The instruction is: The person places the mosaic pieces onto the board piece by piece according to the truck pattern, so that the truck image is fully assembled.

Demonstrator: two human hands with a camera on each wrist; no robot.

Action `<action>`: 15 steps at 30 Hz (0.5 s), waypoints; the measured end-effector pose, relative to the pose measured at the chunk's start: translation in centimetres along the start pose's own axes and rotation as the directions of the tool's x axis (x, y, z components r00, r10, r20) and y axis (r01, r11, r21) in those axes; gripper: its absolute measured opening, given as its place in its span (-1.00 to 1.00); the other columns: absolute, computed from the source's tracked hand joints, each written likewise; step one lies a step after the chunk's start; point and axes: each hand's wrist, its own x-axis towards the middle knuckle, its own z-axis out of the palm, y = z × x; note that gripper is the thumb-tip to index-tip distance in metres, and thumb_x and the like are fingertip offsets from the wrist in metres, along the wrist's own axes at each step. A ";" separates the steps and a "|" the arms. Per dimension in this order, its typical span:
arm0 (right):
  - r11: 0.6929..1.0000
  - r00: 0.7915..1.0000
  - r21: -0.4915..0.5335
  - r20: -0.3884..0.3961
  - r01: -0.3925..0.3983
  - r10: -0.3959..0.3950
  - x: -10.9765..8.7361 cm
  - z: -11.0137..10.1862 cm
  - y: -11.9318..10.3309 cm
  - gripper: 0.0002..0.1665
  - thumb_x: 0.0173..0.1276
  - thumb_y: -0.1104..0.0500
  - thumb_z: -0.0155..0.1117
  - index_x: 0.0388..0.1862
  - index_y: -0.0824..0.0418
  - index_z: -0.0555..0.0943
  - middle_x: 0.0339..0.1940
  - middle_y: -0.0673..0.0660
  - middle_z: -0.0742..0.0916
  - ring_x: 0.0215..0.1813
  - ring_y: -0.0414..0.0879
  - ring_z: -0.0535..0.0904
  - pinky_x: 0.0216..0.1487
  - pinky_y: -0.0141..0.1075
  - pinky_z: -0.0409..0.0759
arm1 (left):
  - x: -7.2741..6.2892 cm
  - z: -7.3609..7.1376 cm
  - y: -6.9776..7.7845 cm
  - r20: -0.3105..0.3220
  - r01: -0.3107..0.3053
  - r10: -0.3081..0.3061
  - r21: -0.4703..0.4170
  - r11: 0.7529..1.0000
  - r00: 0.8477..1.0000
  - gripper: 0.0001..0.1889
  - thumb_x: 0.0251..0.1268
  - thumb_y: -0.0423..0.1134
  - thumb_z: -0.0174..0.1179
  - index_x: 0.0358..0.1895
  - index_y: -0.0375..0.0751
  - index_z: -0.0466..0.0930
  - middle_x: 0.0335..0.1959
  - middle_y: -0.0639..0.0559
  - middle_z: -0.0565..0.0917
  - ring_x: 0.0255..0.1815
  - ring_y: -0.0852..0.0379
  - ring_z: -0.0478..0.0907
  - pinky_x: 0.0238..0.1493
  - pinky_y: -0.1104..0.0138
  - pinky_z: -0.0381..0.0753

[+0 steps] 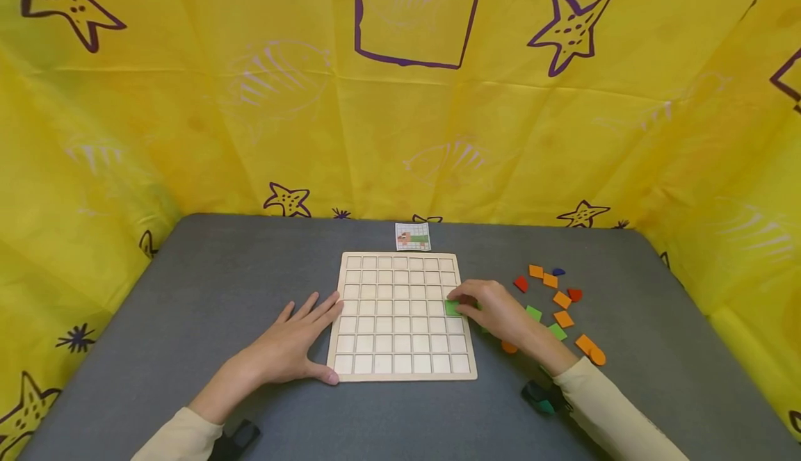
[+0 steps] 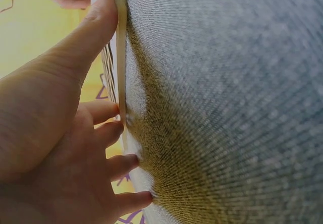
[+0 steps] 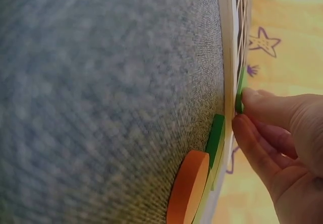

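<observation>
A pale wooden grid board (image 1: 400,376) lies flat on the grey table. Along its left edge my left hand (image 1: 288,346) is spread, fingers straight, with thumb and fingertips touching the frame; the left wrist view shows the thumb (image 2: 91,30) against the rim. My right hand (image 1: 497,308) pinches a green square tile (image 1: 452,307) at the board's rightmost column, around the middle row. In the right wrist view that green tile (image 3: 240,90) stands slightly tilted between thumb and fingers. Whether it sits fully in its cell cannot be told.
Loose tiles lie right of the board: several orange squares (image 1: 562,300), green squares (image 1: 556,332), red pieces (image 1: 521,284), an orange rounded piece (image 1: 597,357) and a blue piece (image 1: 559,272). A small pattern card (image 1: 413,237) lies behind the board. Yellow cloth (image 1: 400,113) surrounds the table.
</observation>
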 end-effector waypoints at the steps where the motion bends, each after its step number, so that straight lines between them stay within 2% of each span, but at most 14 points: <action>1: 1.000 1.000 0.002 0.003 -0.001 0.001 0.0 0.0 0.0 -0.75 0.21 0.34 0.42 -0.11 0.21 0.72 -0.24 0.02 0.75 -0.27 -0.23 0.61 -0.21 -0.36 0.62 | 0.0 0.0 0.0 -0.001 -0.001 0.001 0.000 1.000 1.000 0.25 -0.22 0.36 0.42 0.55 -0.19 0.05 0.59 -0.09 0.01 0.55 -0.32 -0.13 0.38 -0.34 -0.18; 8: 0.999 1.000 0.036 0.009 0.001 -0.002 0.0 0.0 0.2 -0.74 0.20 0.35 0.42 -0.11 0.21 0.71 -0.24 0.02 0.74 -0.26 -0.23 0.61 -0.20 -0.35 0.63 | 0.0 0.0 0.0 -0.003 0.000 0.000 -0.001 1.000 1.000 0.25 -0.21 0.36 0.41 0.55 -0.19 0.05 0.59 -0.09 0.02 0.56 -0.32 -0.13 0.38 -0.33 -0.20; 15: 1.000 1.000 0.020 0.005 0.015 -0.016 -0.1 -0.1 0.2 -0.75 0.21 0.35 0.42 -0.12 0.21 0.71 -0.25 0.02 0.74 -0.27 -0.23 0.61 -0.22 -0.36 0.63 | 0.1 0.2 -0.1 -0.001 0.006 -0.006 -0.004 1.000 1.000 0.24 -0.21 0.36 0.42 0.56 -0.17 0.05 0.59 -0.07 0.01 0.56 -0.30 -0.15 0.40 -0.32 -0.21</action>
